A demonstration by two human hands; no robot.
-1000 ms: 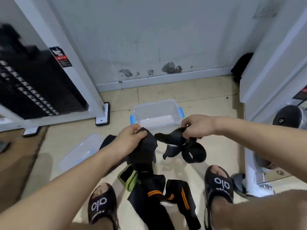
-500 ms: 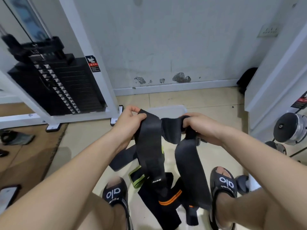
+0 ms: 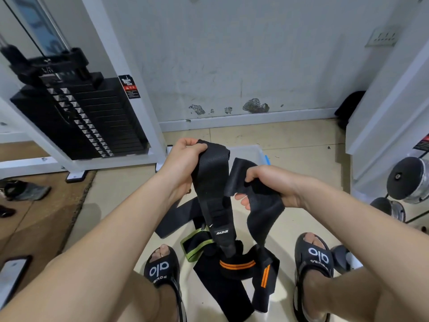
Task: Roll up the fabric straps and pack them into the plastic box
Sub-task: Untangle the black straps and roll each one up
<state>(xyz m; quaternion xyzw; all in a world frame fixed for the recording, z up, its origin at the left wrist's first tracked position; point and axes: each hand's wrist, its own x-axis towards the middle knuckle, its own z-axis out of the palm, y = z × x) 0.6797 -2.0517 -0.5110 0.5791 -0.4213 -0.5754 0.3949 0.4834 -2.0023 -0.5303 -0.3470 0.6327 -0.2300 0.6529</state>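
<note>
- Our left hand (image 3: 185,163) grips the top end of a black strap (image 3: 212,194), letting it hang straight for rolling.
- Our right hand (image 3: 269,184) curls round a second strap (image 3: 262,212), keeping the two apart.
- Just beyond both hands sits the plastic box (image 3: 250,154), within reach.
- Below them, more straps (image 3: 234,268) lie heaped between our feet.

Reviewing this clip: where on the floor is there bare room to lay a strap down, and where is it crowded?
Bare tile lies between the box and the wall. Another bare patch lies between the brown mat and the left hand. It is crowded between the sandals, where the straps are piled.
</note>
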